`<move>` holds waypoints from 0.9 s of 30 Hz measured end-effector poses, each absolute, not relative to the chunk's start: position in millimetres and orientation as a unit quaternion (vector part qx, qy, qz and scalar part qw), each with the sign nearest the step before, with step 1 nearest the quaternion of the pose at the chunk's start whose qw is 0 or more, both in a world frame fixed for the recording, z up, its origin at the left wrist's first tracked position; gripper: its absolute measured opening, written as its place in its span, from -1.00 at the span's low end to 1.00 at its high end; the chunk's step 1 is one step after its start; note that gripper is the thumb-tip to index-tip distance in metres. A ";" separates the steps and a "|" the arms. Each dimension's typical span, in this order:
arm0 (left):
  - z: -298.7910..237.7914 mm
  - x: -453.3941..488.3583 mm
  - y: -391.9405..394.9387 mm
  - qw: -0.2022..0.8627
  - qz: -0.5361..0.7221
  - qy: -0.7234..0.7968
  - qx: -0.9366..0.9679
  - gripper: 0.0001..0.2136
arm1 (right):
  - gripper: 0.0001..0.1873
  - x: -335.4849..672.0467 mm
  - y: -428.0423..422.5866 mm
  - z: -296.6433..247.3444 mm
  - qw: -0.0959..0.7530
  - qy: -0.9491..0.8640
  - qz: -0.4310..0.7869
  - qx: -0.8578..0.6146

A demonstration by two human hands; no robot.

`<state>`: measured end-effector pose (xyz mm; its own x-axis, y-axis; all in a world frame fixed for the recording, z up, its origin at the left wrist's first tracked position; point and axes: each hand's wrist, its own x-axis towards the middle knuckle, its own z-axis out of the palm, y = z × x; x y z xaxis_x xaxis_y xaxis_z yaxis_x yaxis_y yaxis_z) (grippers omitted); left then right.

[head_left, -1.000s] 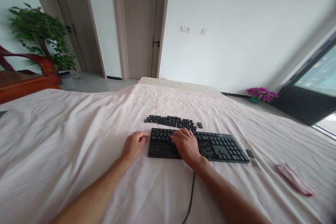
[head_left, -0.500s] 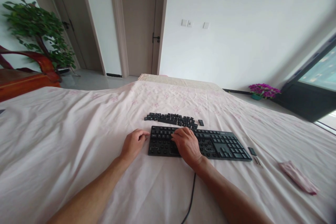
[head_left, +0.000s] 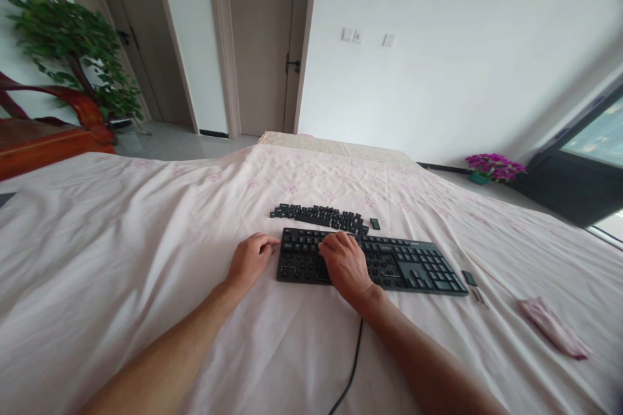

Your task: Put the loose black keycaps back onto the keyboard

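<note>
A black keyboard (head_left: 416, 277) lies flat on a pale bedsheet, its lower left part stripped of many keycaps so the bare switches show. At its upper left edge, my left hand (head_left: 249, 260) has curled fingers, with the index fingertip and thumb drawn together against the keyboard's side. Over the middle left of the board my right hand (head_left: 346, 264) is bent down, fingers pressed together at the key rows; whatever is between the fingertips is hidden. Just behind the keyboard sit several loose black keycaps (head_left: 314, 216) in uneven rows, with a single larger keycap (head_left: 374, 224) to their right.
A small dark piece (head_left: 468, 277) and a thin tweezer-like tool (head_left: 479, 297) lie right of the keyboard. Farther right is a folded pink cloth (head_left: 555, 327). The black cable (head_left: 355, 356) runs towards me across the wrinkled bedsheet (head_left: 146, 259).
The camera view has shifted slightly. My left hand stays at the keyboard's left edge, and my right hand keeps nearly the same place over the keys.
</note>
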<state>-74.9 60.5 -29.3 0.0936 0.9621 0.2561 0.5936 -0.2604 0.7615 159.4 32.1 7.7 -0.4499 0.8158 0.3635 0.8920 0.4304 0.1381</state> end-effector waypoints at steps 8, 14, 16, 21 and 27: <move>-33.6 -75.6 61.7 0.245 0.388 0.548 0.700 -0.71 | -0.75 150.6 19.8 11.8 0.074 -0.834 -0.183 -0.516; -33.1 -75.1 61.7 0.246 0.387 0.550 0.698 -0.71 | -0.66 156.2 18.8 19.2 0.074 -0.847 -0.144 -0.506; -32.8 -74.9 61.9 0.252 0.388 0.550 0.696 -0.70 | -0.62 165.6 31.8 23.8 0.110 -0.848 -0.100 -0.509; -32.8 -74.4 62.8 0.261 0.388 0.551 0.691 -0.70 | -0.56 183.3 100.1 37.8 0.186 -0.793 -0.034 -0.579; -31.1 -74.5 63.0 0.254 0.385 0.551 0.696 -0.70 | -0.65 170.7 171.4 40.6 0.097 -0.766 -0.006 -0.635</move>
